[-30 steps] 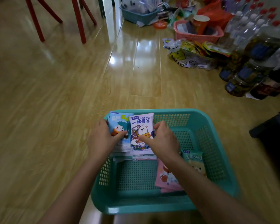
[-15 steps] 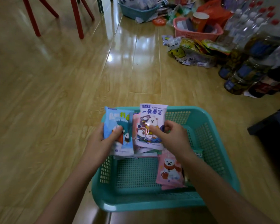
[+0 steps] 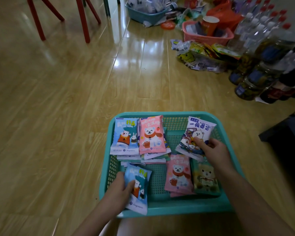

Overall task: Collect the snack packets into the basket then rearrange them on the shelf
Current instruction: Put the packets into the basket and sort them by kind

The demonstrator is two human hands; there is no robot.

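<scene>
Sitting on the wood floor (image 3: 61, 103) at the frame's 6 o'clock, teal mesh basket (image 3: 226, 133) holds snack packets: blue bear packet (image 3: 124, 136) and pink bear packet (image 3: 152, 134) side by side at its 11 o'clock on a loose stack of more, second pink packet (image 3: 178, 174) touching a green-yellow packet (image 3: 205, 179) at 4 o'clock. Left hand (image 3: 117, 191) at the basket's 7 o'clock, thumb over, fingers under, pinching another blue packet (image 3: 140, 184) that overhangs the near rim. Right hand (image 3: 213, 150) at 2 o'clock, thumb pressed on the front of a white-and-purple packet (image 3: 197, 135), other fingers curled behind it, packet tilted. Around: red chair legs (image 3: 83, 19) at 11 o'clock, blue bin (image 3: 143, 12) at 12, pink basket (image 3: 208, 35) with paper cup (image 3: 209, 24) at 1, loose bags (image 3: 199, 57) nearby, bottles and jars (image 3: 262, 53) at 2, dark object (image 3: 286, 132) at 3.
</scene>
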